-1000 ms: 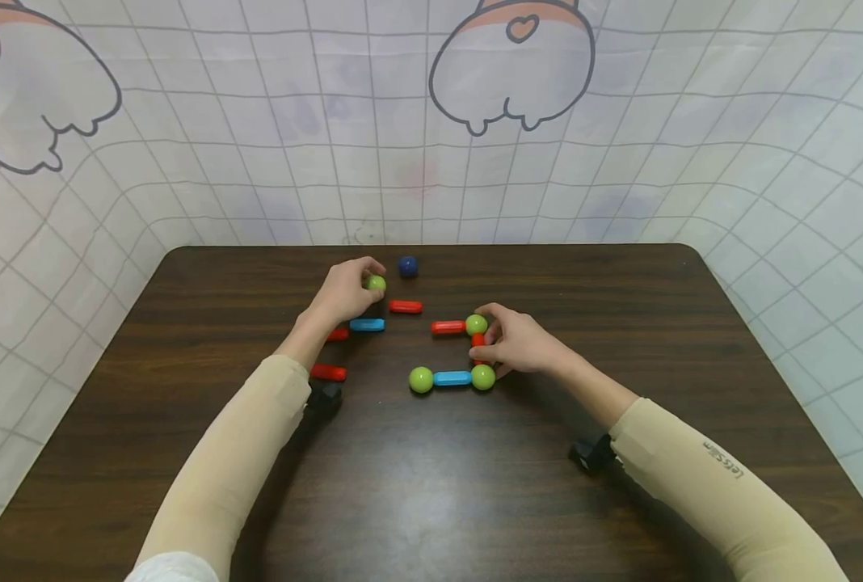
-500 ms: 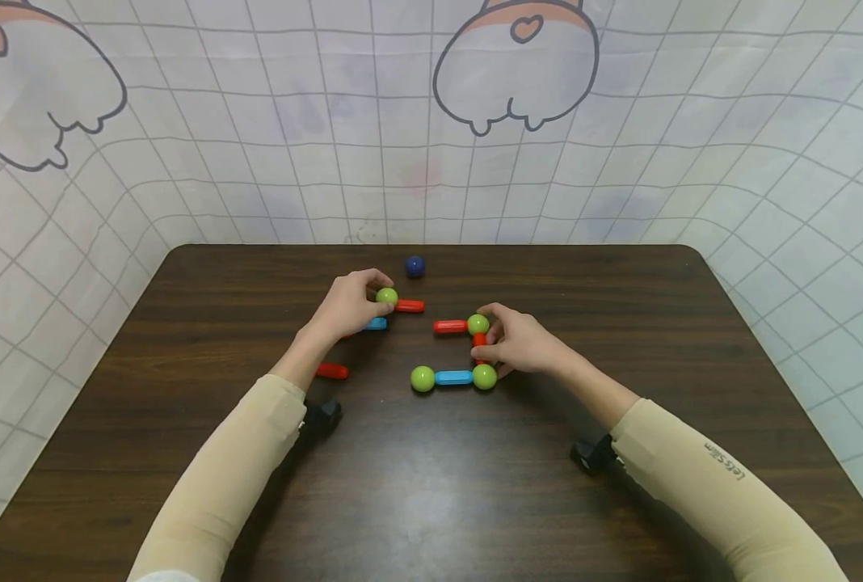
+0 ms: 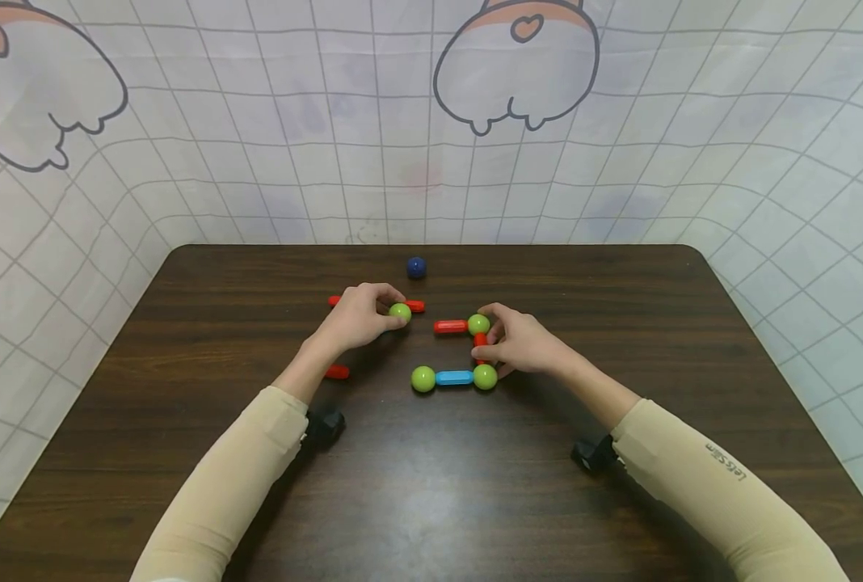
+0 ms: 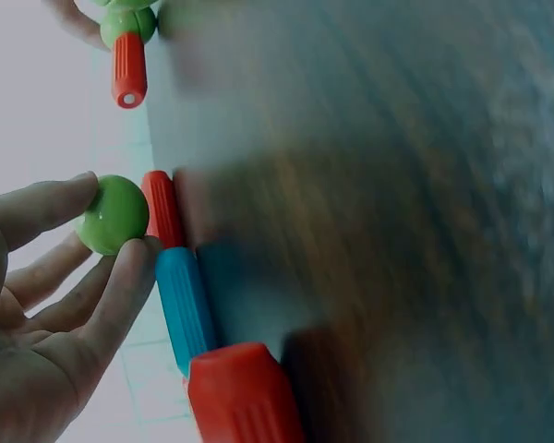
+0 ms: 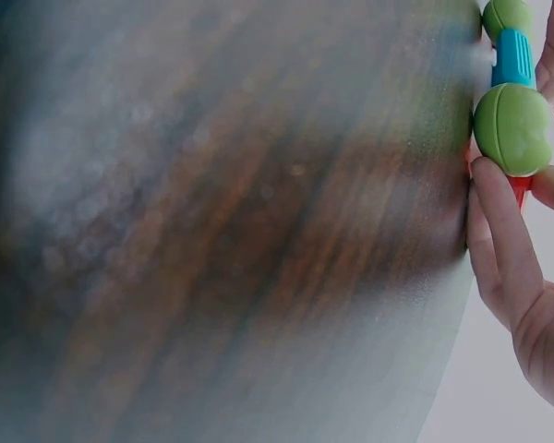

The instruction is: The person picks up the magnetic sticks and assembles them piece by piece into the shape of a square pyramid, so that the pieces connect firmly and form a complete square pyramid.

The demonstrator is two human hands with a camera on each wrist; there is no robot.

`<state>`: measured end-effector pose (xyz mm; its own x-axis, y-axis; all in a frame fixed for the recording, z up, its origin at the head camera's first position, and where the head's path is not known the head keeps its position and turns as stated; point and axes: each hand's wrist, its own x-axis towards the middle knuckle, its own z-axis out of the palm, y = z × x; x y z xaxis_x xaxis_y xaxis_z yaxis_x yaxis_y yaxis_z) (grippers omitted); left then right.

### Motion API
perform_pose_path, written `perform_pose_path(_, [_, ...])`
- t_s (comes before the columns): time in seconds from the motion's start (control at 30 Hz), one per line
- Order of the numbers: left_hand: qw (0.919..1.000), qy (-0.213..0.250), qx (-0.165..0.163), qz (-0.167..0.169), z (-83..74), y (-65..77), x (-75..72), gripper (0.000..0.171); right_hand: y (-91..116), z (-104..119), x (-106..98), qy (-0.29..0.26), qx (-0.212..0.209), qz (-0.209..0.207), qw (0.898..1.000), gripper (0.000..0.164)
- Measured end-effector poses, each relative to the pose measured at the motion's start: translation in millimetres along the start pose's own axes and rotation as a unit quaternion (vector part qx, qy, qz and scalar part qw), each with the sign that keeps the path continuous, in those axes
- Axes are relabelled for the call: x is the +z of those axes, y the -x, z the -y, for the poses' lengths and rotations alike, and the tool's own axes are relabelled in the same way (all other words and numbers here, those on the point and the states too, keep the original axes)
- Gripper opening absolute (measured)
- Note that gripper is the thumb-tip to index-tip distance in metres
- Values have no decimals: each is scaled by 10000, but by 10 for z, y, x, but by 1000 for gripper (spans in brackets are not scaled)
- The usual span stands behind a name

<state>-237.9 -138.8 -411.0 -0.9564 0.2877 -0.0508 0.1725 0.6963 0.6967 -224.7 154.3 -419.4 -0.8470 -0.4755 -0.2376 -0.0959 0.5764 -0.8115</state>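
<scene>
My left hand [image 3: 364, 317] pinches a green toy ball [image 3: 400, 314] between thumb and fingertips; the left wrist view shows this ball [image 4: 114, 217] too. Close by lie a red rod [image 3: 416, 306] and a blue rod [image 4: 185, 309], the latter mostly covered by the hand in the head view. My right hand [image 3: 524, 343] holds a joined rod-and-ball toy piece at its upright red rod [image 3: 481, 343]. That piece has a green corner ball [image 3: 478, 325] with another red rod [image 3: 450, 326], and a lower corner ball [image 3: 486, 377] joined by a blue rod [image 3: 454, 377] to an end ball [image 3: 423, 379].
A dark blue ball [image 3: 416, 267] rests near the far edge of the brown table [image 3: 431, 485]. Left of my left hand are a red rod [image 3: 334, 301] and, nearer, another red rod [image 3: 338, 372], partly hidden. A tile-patterned cloth [image 3: 373, 162] surrounds the far side.
My left hand has carried the green ball right and nearer, past the red rod's end. A red rod at the left has come into view beyond the hand. The right hand has stayed put.
</scene>
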Motion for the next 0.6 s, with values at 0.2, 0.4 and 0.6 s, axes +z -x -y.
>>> perform_pose_path(0.2, [9999, -81, 70, 132, -37, -2, 48, 34, 3, 10, 6, -13, 9, 3, 10000, 72])
perform_pose_path(0.4, [9988, -254, 194, 372, -63, -30, 95, 36, 3, -1, 8, -4, -26, 14, 10000, 72])
perform_pose_path(0.6, [9981, -257, 271, 496, -98, -60, 157, 36, 16, 13, 3, -18, -1, -6, 10000, 71])
